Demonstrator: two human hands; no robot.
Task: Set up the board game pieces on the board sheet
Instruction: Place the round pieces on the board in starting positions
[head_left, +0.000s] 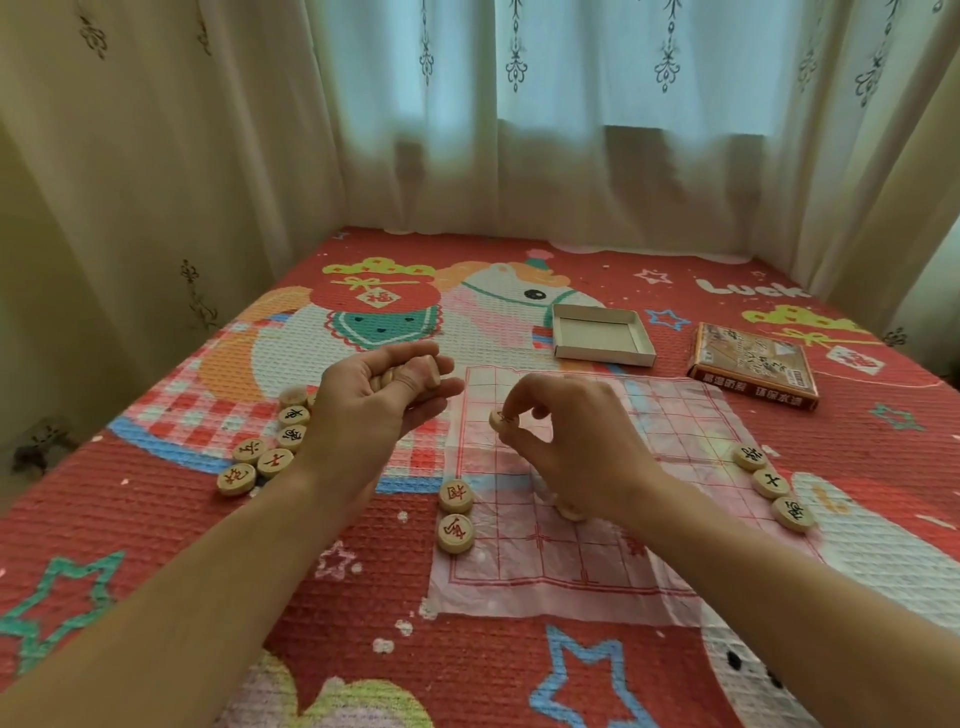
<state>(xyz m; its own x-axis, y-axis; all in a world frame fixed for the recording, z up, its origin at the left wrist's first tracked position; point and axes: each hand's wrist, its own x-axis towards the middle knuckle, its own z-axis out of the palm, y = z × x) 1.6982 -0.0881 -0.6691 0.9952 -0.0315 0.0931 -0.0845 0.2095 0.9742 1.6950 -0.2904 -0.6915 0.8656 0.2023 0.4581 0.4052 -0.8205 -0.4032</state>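
Pale curtains (467, 130) close off the back and both sides, and below them a red quilted mat (156, 545) printed with cartoon horses and stars covers the whole playing surface. Right of centre on it lies the board sheet (675, 410), a thin see-through film with a red grid, wrinkled but spread flat. Beyond its far edge sit an open cardboard tray (602, 357) and, further right, a printed box (748, 364), both apart from the sheet, probably put aside to keep the grid free. The left hand (379, 395) hovers over the mat just left of the sheet, palm turned up, its fingers curled round a few wooden discs (387, 376) (a ready supply, I judge, so the other hand need not reach far). The right hand (576, 447) hangs over the sheet's left-centre, thumb and fingertips pinching a single piece (503, 420), tilted and seemingly clear of the film, apparently about to go on a crossing. A loose cluster of pieces (270, 447) waits on the mat beside the left wrist. Three black-lettered discs (769, 483) line the sheet's right edge, two red-lettered discs (455, 496) its left edge, and one more disc (570, 512) peeks from under the right wrist. Most of the grid is bare, so the setup looks early.
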